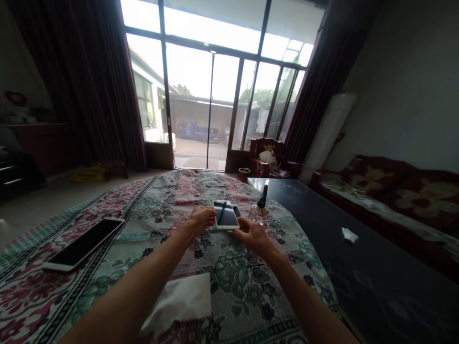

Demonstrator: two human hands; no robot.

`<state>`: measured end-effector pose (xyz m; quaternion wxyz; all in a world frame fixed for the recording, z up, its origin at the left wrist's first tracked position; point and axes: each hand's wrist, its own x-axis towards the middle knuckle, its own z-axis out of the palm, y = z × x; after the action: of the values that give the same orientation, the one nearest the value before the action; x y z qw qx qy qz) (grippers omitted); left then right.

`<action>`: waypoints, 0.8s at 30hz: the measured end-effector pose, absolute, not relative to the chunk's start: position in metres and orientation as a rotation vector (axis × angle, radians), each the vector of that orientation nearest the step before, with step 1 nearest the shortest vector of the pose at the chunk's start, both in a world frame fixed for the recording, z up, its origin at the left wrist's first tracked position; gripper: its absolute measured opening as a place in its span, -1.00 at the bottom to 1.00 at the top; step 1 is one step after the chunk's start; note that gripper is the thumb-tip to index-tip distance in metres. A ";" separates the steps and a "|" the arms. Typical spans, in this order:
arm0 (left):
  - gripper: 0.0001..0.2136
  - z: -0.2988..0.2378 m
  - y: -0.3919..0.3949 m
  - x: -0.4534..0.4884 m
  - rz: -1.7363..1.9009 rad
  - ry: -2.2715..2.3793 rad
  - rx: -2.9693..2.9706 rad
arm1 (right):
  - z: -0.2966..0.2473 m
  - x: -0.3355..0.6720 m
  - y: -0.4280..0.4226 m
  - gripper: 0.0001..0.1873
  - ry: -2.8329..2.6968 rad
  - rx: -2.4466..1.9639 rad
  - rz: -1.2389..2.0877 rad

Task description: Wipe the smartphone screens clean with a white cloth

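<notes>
Head view: white smartphone [225,215] between left hand [200,220] and right hand [254,235]

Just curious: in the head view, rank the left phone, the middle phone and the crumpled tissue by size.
Left phone, then middle phone, then crumpled tissue; nearness may inflate the left phone.

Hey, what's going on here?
A person has their left hand and right hand at either side of a white smartphone on a floral quilt. Just to its right stands a small glass bottle with a black top. A second smartphone lies further left, a white cloth lies nearer the person, and a dark table sits alongside.
</notes>
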<state>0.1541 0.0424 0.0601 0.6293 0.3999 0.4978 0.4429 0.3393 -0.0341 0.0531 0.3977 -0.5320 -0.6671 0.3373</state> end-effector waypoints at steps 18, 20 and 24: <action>-0.88 0.036 0.064 0.196 0.852 1.259 1.073 | 0.005 0.374 -0.016 -0.71 -1.756 -1.671 0.295; -0.89 0.036 0.063 0.194 0.828 1.275 1.099 | 0.005 0.374 -0.016 -0.68 -1.757 -1.666 0.297; -0.86 0.034 0.061 0.194 0.792 1.285 1.130 | 0.006 0.372 -0.017 -0.66 -1.767 -1.670 0.297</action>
<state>0.1935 0.0606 0.0338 0.5875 0.4851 0.5513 0.3399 0.3719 -0.0174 0.0056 0.3390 -0.6415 -0.6786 0.1141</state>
